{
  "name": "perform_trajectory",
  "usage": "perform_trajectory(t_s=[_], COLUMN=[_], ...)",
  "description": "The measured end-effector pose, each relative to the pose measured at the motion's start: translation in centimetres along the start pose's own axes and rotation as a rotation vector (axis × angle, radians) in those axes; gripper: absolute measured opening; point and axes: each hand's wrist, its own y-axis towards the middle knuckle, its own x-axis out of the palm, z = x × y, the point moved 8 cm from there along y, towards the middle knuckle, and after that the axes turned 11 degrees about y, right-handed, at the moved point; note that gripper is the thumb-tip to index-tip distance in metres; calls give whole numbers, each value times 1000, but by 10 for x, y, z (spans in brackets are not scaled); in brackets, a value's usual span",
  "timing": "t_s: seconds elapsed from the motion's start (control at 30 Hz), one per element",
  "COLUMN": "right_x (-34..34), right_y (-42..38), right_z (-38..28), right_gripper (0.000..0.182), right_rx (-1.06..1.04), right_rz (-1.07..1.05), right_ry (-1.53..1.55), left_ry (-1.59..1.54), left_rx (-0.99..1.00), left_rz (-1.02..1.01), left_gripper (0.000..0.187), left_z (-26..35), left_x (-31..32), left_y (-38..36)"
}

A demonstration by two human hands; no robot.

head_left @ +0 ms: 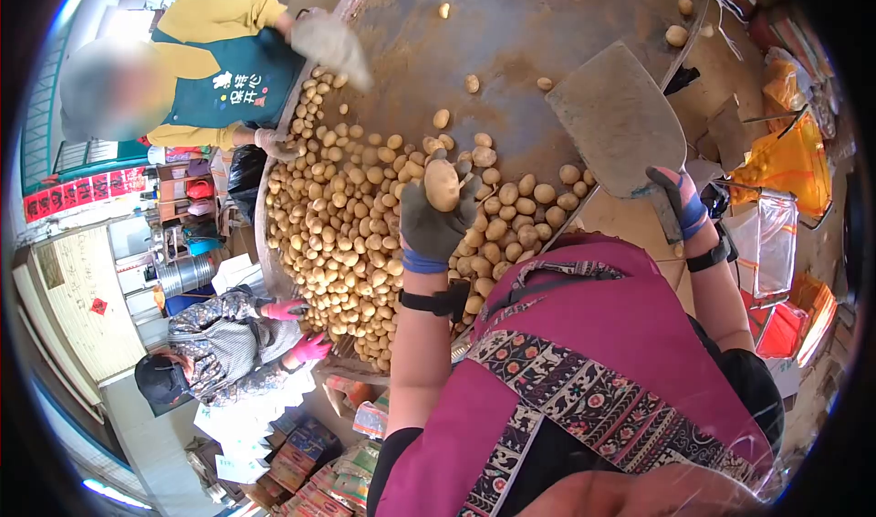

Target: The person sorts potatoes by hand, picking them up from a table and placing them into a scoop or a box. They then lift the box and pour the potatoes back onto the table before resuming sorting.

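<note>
My left hand (436, 220), in a dark grey glove with a blue cuff, is closed around a potato (443, 186) and holds it above the pile of potatoes (356, 216). The potato is oval and pale yellow-brown. My right hand (680, 199), gloved in the same way, grips the short handle of a wide, flat grey shovel (620, 120). The shovel's blade lies over the right part of the table, pointing away from me, and no potatoes show on it. Part of the handle is hidden by my fingers.
A large brown table (511, 33) carries the pile and scattered potatoes. Across it, a person in a yellow top (219, 70) holds a blurred pale shovel (330, 44). Another person, in pink gloves (310, 348), is at the left edge. Orange bags (776, 166) stand at right.
</note>
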Motion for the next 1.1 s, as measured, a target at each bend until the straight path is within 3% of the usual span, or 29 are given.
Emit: perform_trajectory(t_s=[0.03, 0.07, 0.1, 0.13, 0.2, 0.23, 0.27, 0.3, 0.33, 0.4, 0.47, 0.5, 0.53, 0.57, 0.6, 0.67, 0.7, 0.77, 0.83, 0.93, 1.0, 1.03, 1.07, 1.1], right_x=[11, 36, 57, 64, 71, 83, 106, 132, 145, 169, 182, 183, 181, 177, 173, 167, 161, 167, 170, 190, 198, 210, 217, 221], right_y=[10, 12, 14, 24, 40, 36, 16, -9, -17, -28, -29, -39, -47, -51, -54, -64, -65, -65, -61, -61, -52, -56, -57, -55], right_z=[6, -10, -24, -23, -34, -42, -79, -103, -103, -72, -17, -10, 3, 16, 21, 39, 42, 42, 40, 35, 21, 5, -1, -19], right_gripper=[39, 41, 44, 44, 78, 78, 78, 78, 78, 75, 68, 68, 64, 59, 59, 53, 50, 47, 45, 48, 58, 40, 40, 34], right_rx=[6, -119, -245, -243, -351, -349, -687, -1025, -1023, -574, -132, -132, -3, 128, 136, 389, 381, 392, 389, 507, 367, 325, 290, 88], right_rz=[-4, -66, -125, -125, 12, 14, 82, 151, 152, -375, -586, -589, -490, -389, -388, -392, -341, -335, -325, -509, -426, -495, -494, -524], right_ry=[5, -48, -102, -98, -328, -327, -614, -903, -905, -94, 230, 219, 225, 230, 224, 659, 556, 481, 405, 425, 248, 410, 415, 341], left_ry=[-28, -57, -55, 18, 90, 793, 1493, 835, 834, 1069, 937, 1102, 1265, 1657, 1650, 2107, 2101, 2484, 2500, 2479, 2419, 2395, 2406, 2400], left_rx=[48, 93, 90, 76, 60, 319, 573, 182, 179, 314, 246, 320, 399, 498, 491, 348, 341, 375, 346, 258, 257, 268, 304, 341], left_rz=[-133, -269, -265, -241, -217, -46, 145, 261, 261, -163, -138, -50, 45, 189, 194, -168, -165, -421, -317, -165, -130, -145, -164, -179], left_gripper=[50, 48, 48, 46, 45, 45, 46, 50, 50, 55, 54, 52, 50, 49, 49, 55, 55, 61, 62, 63, 67, 67, 67, 67], left_z=[1, 3, 4, 6, 6, 21, 35, 30, 26, 10, 7, 9, 8, 2, -1, -41, -52, -92, -95, -87, -81, -80, -80, -79], left_x=[-7, -5, -13, -24, -49, -69, -70, -33, -19, 31, 41, 14, -14, -45, -45, -31, -39, -59, -64, -62, -69, -72, -73, -74], left_y=[3, 1, 2, 5, 10, 11, 6, -4, -5, -12, -12, 2, 13, 14, 6, -5, -9, -12, -3, 19, 36, 38, 35, 32])
